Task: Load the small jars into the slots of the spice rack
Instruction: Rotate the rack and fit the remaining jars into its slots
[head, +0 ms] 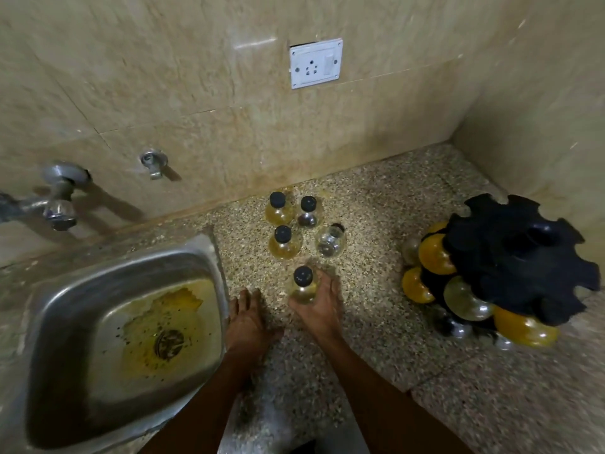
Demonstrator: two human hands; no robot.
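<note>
The right hand [319, 301] curled its fingers around a black-capped jar [303, 286]; the left hand [246, 317] lay flat, apparently empty. Lifting upright should suit the rack [517, 257], well beyond the fingertips.

Right hand [319, 301] seemingly gripping, left hand [246, 317] flat.

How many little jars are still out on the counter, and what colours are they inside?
Yellowish jars: 3 (back left jar, middle left jar, the jar that the right hand grips)
Clear jars: 2 (back right jar, tipped jar)
Total: 5
</note>
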